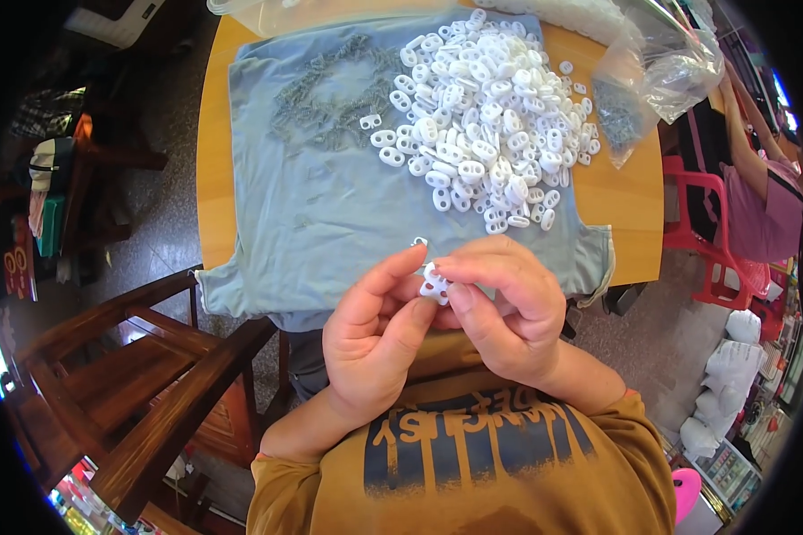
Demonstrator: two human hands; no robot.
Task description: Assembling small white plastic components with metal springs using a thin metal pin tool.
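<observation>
My left hand [373, 334] and my right hand [511, 312] meet just off the near edge of the cloth. Between them is a small white plastic two-hole cord lock [434, 283]. My right thumb and fingers pinch it, while my left thumb presses its lower left side. A tiny white piece [419, 241] shows at my left index fingertip; whether it touches the finger I cannot tell. Beyond my hands lies a big heap of white two-hole plastic pieces [486, 116]. Left of the heap, small grey metal springs [299, 102] are spread in a loose ring.
A blue-grey cloth [303, 214] covers much of the wooden table [632, 234]. Clear plastic bags [678, 76] lie at the far right, and a clear tub [277, 16] at the far left. A wooden chair [143, 374] stands left. Another person [763, 174] is by a red chair [700, 192].
</observation>
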